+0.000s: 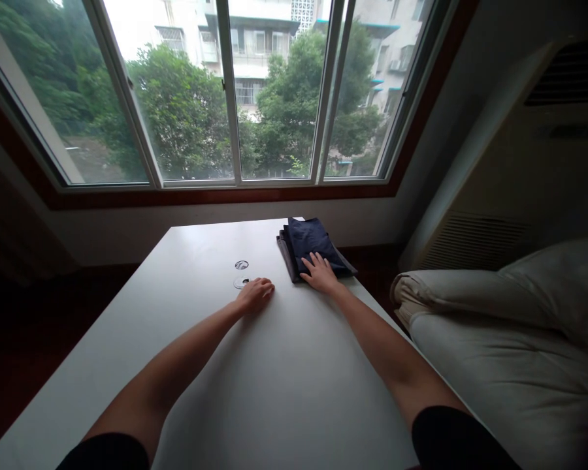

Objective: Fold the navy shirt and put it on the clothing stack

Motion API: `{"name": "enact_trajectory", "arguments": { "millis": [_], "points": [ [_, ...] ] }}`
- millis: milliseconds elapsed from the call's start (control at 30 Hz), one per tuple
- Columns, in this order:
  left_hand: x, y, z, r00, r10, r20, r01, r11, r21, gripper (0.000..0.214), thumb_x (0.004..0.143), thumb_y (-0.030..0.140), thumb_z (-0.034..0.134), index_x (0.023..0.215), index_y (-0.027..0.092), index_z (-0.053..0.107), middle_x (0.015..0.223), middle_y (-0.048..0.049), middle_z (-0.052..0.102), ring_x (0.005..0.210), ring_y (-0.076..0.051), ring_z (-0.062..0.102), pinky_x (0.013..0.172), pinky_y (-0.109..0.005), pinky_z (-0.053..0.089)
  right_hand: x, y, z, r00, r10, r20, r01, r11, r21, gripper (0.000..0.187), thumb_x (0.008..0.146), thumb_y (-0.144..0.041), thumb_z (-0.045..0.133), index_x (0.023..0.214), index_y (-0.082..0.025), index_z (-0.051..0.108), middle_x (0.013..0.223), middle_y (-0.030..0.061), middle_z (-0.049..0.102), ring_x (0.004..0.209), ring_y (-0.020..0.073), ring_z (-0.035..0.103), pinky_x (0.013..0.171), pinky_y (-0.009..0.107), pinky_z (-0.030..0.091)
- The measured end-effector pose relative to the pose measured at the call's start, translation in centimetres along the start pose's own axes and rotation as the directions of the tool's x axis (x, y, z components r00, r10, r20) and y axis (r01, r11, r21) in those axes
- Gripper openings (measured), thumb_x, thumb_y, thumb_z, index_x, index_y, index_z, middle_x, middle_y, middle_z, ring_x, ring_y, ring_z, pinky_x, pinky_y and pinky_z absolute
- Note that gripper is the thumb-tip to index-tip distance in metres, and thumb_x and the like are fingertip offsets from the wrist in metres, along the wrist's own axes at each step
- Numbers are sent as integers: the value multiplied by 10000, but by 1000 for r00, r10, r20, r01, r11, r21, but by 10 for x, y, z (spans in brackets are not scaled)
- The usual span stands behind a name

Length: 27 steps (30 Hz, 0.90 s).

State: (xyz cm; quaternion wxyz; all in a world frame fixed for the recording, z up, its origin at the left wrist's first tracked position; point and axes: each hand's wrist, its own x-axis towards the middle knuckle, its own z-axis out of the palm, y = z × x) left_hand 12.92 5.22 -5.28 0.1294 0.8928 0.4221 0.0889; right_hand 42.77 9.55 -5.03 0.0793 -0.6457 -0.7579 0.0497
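On the right side of the white table (196, 339) lies a stack of folded cloth, with a dark navy folded garment (306, 236) on top and grey folded cloth (288, 254) beneath it. My right hand (319, 273) rests on the near part of the navy garment, its fingers spread. To the left, my left hand (255, 295) lies low over the tabletop, apart from the stack, with fingers loosely bent and nothing visible in them. Just beyond it are two small round marks or discs, the nearer one (239, 282) partly covered by the hand and the farther one (242, 265) in full view.
A window with a brown frame (274, 194) spans the wall behind the table. Close along the table's right side is a pale padded sofa (475, 326). A large cabinet-like unit with vents (480, 238) stands at the right wall. A curtain (14, 209) hangs at left.
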Motion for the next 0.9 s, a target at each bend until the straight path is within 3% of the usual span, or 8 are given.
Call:
{"name": "enact_trajectory", "arguments": {
  "millis": [67, 133, 233, 300, 433, 600, 733, 900],
  "points": [
    [-23, -19, -3, 999, -47, -22, 47, 999, 10, 342, 985, 264, 467, 1245, 250, 688, 1344, -76, 647, 1229, -237, 587, 1080, -391, 459, -3, -17, 9, 999, 45, 12, -45, 998, -41, 632, 975, -483, 537, 1547, -229, 448, 1677, 141, 245, 1553, 345, 139, 1220, 583, 121],
    [-45, -38, -6, 994, -104, -41, 105, 994, 18, 374, 990, 278, 456, 1303, 252, 658, 1421, -72, 602, 1304, -238, 544, 1136, -410, 417, -4, -37, 14, 998, 57, -34, -59, 997, -42, 552, 983, -434, 537, 1485, -205, 523, 1644, 167, 314, 1533, 350, 201, 1212, 598, 123],
    [-75, -62, -8, 981, -185, -55, 187, 982, 25, 425, 991, 302, 452, 1381, 247, 613, 1505, -76, 539, 1387, -246, 482, 1196, -435, 350, -10, -77, 21, 994, -102, -45, 104, 994, 45, 422, 1007, -387, 506, 1363, -198, 629, 1537, 155, 482, 1448, 297, 382, 1212, 507, 219],
    [-91, -73, -7, 974, -220, -52, 222, 975, 29, 465, 992, 331, 457, 1431, 238, 580, 1546, -86, 499, 1425, -255, 447, 1219, -439, 310, -20, -108, 31, 969, -248, -15, 248, 961, 125, 432, 1011, -419, 512, 1365, -203, 631, 1496, 140, 528, 1398, 267, 453, 1188, 428, 296],
    [-112, -82, -5, 960, -279, 14, 278, 959, 50, 599, 1001, 485, 453, 1545, 235, 460, 1643, -106, 356, 1519, -314, 305, 1239, -515, 216, -46, -154, 55, 924, -380, 48, 367, 913, 178, 503, 1008, -505, 516, 1431, -240, 579, 1551, 119, 473, 1436, 276, 419, 1195, 439, 296],
    [-131, -75, -4, 925, -354, 135, 342, 934, 103, 786, 979, 707, 346, 1633, 279, 269, 1713, -99, 131, 1575, -360, 90, 1217, -638, 58, -57, -166, 60, 913, -386, 128, 366, 917, 156, 639, 1000, -604, 486, 1536, -255, 469, 1643, 119, 338, 1524, 298, 276, 1238, 489, 193],
    [-140, -70, -9, 935, -337, 108, 328, 940, 98, 801, 964, 741, 341, 1625, 290, 294, 1711, -98, 149, 1576, -353, 93, 1217, -628, 63, -60, -168, 54, 905, -383, 186, 358, 921, 155, 773, 962, -709, 473, 1586, -260, 398, 1678, 121, 251, 1550, 323, 206, 1249, 506, 136],
    [-143, -68, -12, 942, -326, 78, 319, 944, 88, 768, 967, 725, 371, 1607, 302, 339, 1702, -94, 202, 1570, -348, 126, 1220, -608, 91, -69, -173, 50, 887, -416, 200, 385, 906, 177, 812, 949, -757, 436, 1599, -274, 374, 1688, 112, 215, 1559, 330, 176, 1252, 507, 111]
  ]
}}
